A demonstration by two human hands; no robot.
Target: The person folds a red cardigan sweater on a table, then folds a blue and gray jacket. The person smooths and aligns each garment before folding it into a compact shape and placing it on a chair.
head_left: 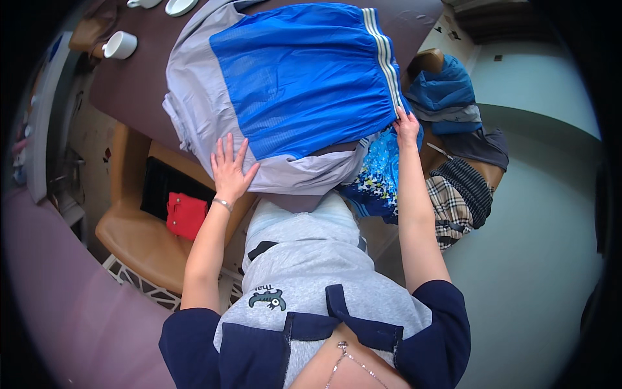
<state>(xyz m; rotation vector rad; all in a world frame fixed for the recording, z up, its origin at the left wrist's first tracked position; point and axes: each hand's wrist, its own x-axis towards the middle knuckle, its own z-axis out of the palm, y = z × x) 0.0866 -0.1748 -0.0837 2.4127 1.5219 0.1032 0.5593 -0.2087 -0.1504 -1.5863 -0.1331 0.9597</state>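
A jacket (295,78) lies spread on the dark brown table, with a blue body, pale grey sleeves and shoulders, and a striped ribbed hem toward the right. My left hand (231,170) rests flat on the grey fabric near the table's front edge, fingers spread. At the hem's near corner, my right hand (406,128) pinches the striped band between thumb and fingers. Just below that hand, a blue patterned garment (378,172) with white and yellow shapes hangs at the table's edge, partly hidden by the jacket and my right forearm.
White cups (121,45) and a saucer stand on the table (129,87) at the far left. A tan chair (139,233) at left holds a red pouch (186,215) and a black item. At right, another tan chair carries a blue-grey garment (447,94) and a plaid one (451,201).
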